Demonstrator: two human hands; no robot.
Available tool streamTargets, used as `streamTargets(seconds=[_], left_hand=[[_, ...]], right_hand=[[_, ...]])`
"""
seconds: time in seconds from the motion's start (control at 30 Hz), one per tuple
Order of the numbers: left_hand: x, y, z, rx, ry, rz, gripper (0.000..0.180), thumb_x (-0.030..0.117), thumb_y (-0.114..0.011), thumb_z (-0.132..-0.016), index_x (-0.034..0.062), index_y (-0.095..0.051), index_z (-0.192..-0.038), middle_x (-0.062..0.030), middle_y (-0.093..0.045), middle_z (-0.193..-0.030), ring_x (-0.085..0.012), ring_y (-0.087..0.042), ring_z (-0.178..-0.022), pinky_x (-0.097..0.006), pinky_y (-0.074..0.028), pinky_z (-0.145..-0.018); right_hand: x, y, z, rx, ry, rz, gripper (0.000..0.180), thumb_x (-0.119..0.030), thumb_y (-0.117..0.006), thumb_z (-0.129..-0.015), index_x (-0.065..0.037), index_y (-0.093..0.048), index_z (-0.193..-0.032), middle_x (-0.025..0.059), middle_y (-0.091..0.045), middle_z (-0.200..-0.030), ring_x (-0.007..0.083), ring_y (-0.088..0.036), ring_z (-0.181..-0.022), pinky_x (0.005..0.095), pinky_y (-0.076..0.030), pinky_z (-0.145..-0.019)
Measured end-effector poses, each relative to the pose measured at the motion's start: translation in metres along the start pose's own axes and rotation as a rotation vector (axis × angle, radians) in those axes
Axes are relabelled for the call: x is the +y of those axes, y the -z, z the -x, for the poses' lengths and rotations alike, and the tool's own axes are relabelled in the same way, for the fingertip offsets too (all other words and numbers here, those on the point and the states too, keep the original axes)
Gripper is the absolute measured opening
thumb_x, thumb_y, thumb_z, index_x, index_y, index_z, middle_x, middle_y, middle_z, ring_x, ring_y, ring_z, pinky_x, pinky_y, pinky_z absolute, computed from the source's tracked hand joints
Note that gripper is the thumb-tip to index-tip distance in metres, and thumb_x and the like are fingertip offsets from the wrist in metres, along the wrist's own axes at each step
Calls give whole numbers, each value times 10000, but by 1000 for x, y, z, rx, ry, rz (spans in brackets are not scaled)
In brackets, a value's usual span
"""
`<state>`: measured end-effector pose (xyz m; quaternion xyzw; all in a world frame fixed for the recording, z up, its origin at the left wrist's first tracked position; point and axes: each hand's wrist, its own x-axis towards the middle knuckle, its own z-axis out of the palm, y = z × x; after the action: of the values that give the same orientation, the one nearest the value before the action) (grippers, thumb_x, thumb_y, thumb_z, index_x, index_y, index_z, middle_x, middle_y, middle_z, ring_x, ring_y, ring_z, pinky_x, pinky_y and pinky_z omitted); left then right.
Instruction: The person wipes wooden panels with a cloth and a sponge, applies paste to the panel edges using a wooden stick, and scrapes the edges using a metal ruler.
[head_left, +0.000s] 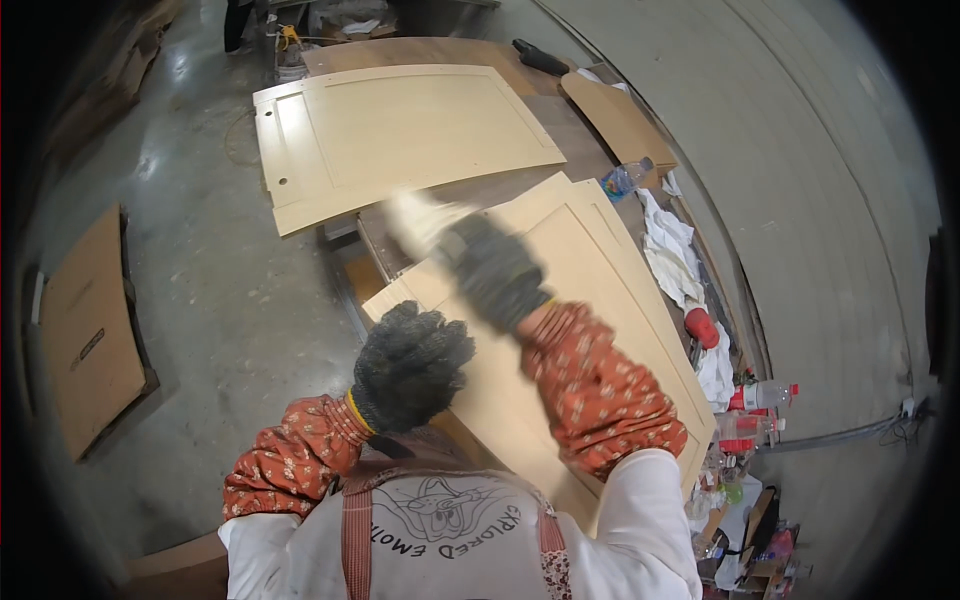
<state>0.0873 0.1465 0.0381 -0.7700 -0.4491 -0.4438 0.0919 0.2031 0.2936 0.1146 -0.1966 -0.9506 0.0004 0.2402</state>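
Note:
My right hand (pixel 492 268), in a dark grey knit glove, is closed on a white cloth (pixel 418 222), both smeared by motion. They are over the far left edge of a cream door panel (pixel 590 270) with a recessed frame. This panel slants across the bench in front of me and appears to lie on another. At its near left edge is my left hand (pixel 412 365), also gloved, fingers slightly bent and apart, with nothing visible in it. Whether it touches the panel I cannot tell. Farther off lies a second cream panel (pixel 410 135) with two round holes along its left end.
Under the panels is a brown bench (pixel 545 110). Along its right side are a cardboard piece (pixel 615 120), a plastic bottle (pixel 627 178), white rags (pixel 668 245), a red object (pixel 702 327) and several more bottles (pixel 760 397). A brown board (pixel 92 335) lies on the left floor.

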Motion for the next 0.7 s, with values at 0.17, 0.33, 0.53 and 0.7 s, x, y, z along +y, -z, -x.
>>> streamTargets(seconds=[0.17, 0.33, 0.53, 0.7], left_hand=[[13, -1, 26, -103, 15, 84, 356, 249, -583, -771, 126, -643, -1099, -76, -576, -1216, -286, -499, -1140, -480, -335, -1013], [28, -4, 27, -31, -11, 146, 346, 206, -603, -826, 145, -593, -1166, -44, -549, -1262, -225, -487, -1175, -439, -308, -1048], [27, 2, 40, 21, -60, 98, 287, 206, -597, -845, 119, -626, -1116, -63, -617, -1115, -254, -570, -1055, -444, -432, -920], [22, 70, -14, 124, 271, 183, 358, 289, -656, -826, 53, -616, -1092, -116, -633, -1047, -316, -604, -981, -478, -471, -863]], right_hand=[[-13, -3, 13, -229, 48, 55, 248, -137, -566, -803, -78, -605, -1041, 150, -602, -1024, 323, -587, -938, 423, -493, -796], [113, 17, 0, -423, -543, 585, 249, -113, -479, -854, -62, -590, -1071, 164, -607, -977, 338, -589, -878, 443, -485, -744], [-50, -7, 17, -166, 240, 186, 210, -165, -517, -839, -86, -579, -1024, 119, -586, -913, 293, -603, -745, 417, -488, -630], [-66, 11, 18, -277, -214, -444, 346, -333, -603, -857, -53, -614, -1061, 155, -611, -1057, 286, -628, -910, 367, -511, -812]])
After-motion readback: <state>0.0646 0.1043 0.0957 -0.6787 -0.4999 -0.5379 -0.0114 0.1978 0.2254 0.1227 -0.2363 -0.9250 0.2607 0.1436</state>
